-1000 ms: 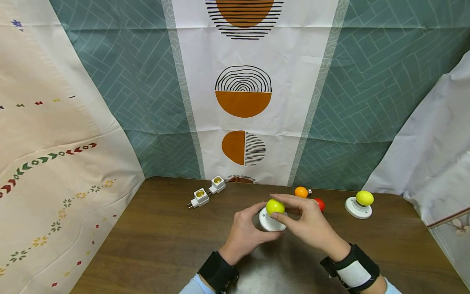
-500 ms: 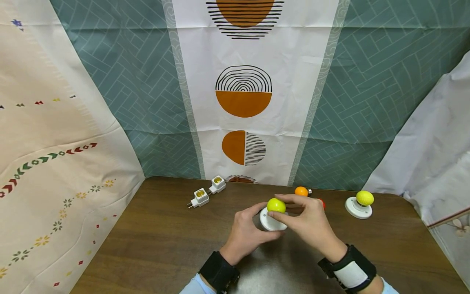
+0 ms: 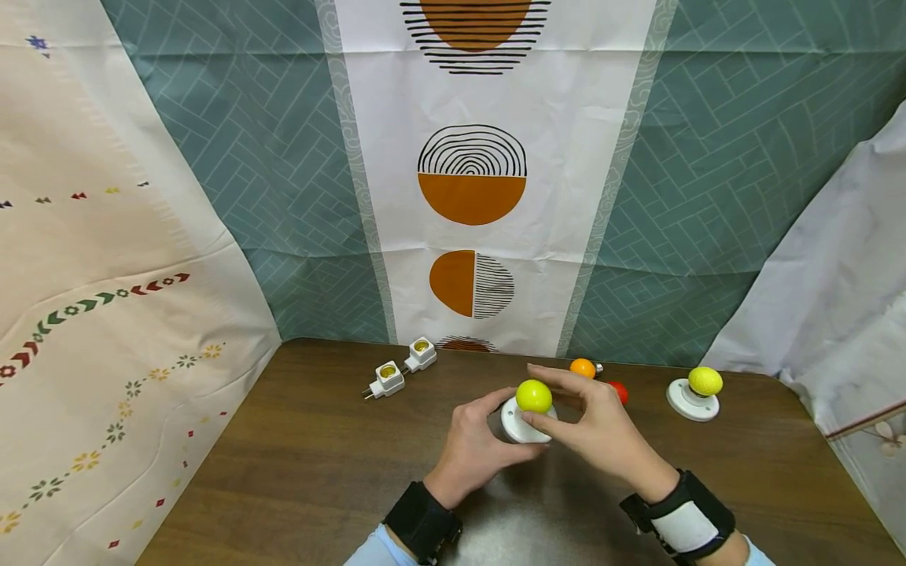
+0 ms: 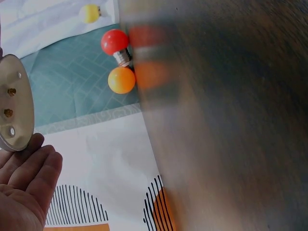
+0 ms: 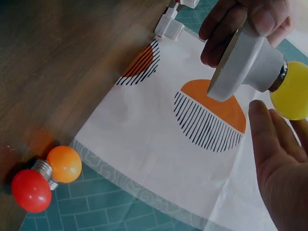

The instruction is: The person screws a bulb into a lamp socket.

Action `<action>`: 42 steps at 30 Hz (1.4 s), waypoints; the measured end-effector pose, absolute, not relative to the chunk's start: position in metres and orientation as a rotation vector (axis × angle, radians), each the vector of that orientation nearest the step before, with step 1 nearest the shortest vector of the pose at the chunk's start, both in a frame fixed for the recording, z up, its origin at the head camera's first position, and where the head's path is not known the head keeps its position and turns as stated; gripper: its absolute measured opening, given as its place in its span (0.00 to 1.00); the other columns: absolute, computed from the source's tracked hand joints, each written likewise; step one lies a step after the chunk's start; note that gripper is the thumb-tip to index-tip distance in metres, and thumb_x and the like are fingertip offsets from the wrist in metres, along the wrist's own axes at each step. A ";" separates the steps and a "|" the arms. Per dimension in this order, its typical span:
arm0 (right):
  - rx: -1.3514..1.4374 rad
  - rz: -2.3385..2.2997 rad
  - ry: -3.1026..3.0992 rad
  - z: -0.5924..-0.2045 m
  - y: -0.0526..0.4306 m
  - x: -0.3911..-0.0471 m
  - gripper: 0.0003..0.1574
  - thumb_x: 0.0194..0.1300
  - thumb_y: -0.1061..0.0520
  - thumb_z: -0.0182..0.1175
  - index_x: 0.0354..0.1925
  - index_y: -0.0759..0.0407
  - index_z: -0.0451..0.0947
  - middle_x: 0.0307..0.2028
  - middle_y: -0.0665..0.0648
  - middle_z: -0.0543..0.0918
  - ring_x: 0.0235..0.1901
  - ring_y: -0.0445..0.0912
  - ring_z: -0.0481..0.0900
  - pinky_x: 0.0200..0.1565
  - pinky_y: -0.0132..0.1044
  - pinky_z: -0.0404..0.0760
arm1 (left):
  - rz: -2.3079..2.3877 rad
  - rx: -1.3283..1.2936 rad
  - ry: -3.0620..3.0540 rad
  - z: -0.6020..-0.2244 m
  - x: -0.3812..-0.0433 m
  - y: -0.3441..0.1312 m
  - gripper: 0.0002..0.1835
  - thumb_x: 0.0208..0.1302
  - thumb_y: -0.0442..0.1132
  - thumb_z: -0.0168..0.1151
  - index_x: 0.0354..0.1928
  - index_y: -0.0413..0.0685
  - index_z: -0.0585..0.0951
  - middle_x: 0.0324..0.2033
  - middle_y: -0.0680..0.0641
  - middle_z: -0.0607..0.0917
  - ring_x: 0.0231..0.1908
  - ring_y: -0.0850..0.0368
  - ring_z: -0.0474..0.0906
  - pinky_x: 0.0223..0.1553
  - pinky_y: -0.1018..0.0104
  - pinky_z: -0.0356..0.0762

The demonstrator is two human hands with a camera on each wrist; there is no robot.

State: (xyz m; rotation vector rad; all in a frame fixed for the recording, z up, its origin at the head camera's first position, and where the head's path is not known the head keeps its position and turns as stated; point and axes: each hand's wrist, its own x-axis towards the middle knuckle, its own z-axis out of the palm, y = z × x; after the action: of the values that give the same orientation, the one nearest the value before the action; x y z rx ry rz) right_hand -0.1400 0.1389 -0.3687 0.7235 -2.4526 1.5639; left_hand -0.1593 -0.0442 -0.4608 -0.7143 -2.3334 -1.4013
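Above the table, my left hand (image 3: 474, 444) grips a white round lamp holder (image 3: 518, 428) by its base. A yellow light bulb (image 3: 534, 395) sits in it, with a thin dark metal band showing between bulb and holder in the right wrist view. My right hand (image 3: 602, 424) has its thumb and fingers curved round the bulb, thumb on the near side. The holder's underside (image 4: 17, 106), with brass screws and holes, faces the left wrist camera. In the right wrist view, the bulb (image 5: 291, 91) overlaps my right fingers.
Behind my right hand lie an orange bulb (image 3: 582, 369) and a red bulb (image 3: 619, 392). At the right, another round holder (image 3: 690, 402) bears a yellow bulb (image 3: 705, 381). Two white plug-in sockets (image 3: 388, 380) lie at the back left. Patterned cloth (image 3: 467, 196) hangs behind the table.
My right hand shifts slightly left and then back right, its thumb moving a little on the bulb's near side. The left hand and holder stay almost in place.
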 end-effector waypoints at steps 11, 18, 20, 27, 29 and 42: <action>0.673 1.634 -2.456 -0.356 0.135 -0.132 0.28 0.50 0.60 0.70 0.51 0.55 0.77 0.47 0.51 0.80 0.44 0.45 0.79 0.42 0.41 0.76 | -1.414 -0.718 -2.355 -0.459 -0.160 -0.043 0.37 0.42 0.61 0.71 0.57 0.66 0.72 0.48 0.66 0.76 0.44 0.70 0.73 0.41 0.69 0.73; 0.603 1.692 -2.412 -0.359 0.133 -0.133 0.26 0.46 0.58 0.73 0.47 0.53 0.79 0.43 0.52 0.82 0.38 0.46 0.81 0.38 0.41 0.78 | -1.435 -0.715 -2.366 -0.459 -0.158 -0.042 0.37 0.42 0.62 0.71 0.57 0.64 0.73 0.47 0.65 0.77 0.42 0.70 0.74 0.40 0.70 0.73; 0.576 1.709 -2.398 -0.359 0.132 -0.132 0.26 0.44 0.58 0.73 0.45 0.54 0.80 0.41 0.52 0.82 0.36 0.47 0.81 0.37 0.41 0.78 | -1.441 -0.717 -2.362 -0.459 -0.157 -0.042 0.37 0.42 0.61 0.71 0.57 0.63 0.73 0.47 0.65 0.77 0.43 0.70 0.74 0.40 0.69 0.73; 0.462 1.731 -2.355 -0.364 0.129 -0.132 0.26 0.39 0.57 0.76 0.41 0.54 0.81 0.36 0.52 0.83 0.33 0.48 0.82 0.35 0.41 0.79 | -1.442 -0.713 -2.344 -0.459 -0.156 -0.041 0.36 0.42 0.61 0.71 0.56 0.63 0.73 0.46 0.65 0.77 0.42 0.69 0.74 0.38 0.64 0.76; 0.447 1.715 -2.348 -0.370 0.130 -0.135 0.27 0.38 0.54 0.76 0.41 0.54 0.81 0.36 0.50 0.83 0.33 0.46 0.82 0.35 0.40 0.79 | -1.438 -0.705 -2.339 -0.459 -0.156 -0.041 0.35 0.42 0.60 0.72 0.56 0.63 0.74 0.46 0.65 0.77 0.42 0.69 0.74 0.38 0.64 0.76; 0.471 1.565 -2.297 -0.391 0.131 -0.145 0.26 0.40 0.46 0.75 0.40 0.50 0.81 0.36 0.45 0.82 0.32 0.40 0.81 0.32 0.35 0.78 | -1.412 -0.647 -2.355 -0.459 -0.156 -0.039 0.35 0.41 0.62 0.71 0.55 0.62 0.74 0.45 0.65 0.78 0.41 0.69 0.74 0.37 0.65 0.76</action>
State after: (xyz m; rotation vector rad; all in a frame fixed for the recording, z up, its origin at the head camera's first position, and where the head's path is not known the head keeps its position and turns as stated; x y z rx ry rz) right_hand -0.1448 0.1305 -0.3914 0.4708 -2.2974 1.5651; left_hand -0.1565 -0.0386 -0.4595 -0.6471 -2.3549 -1.4124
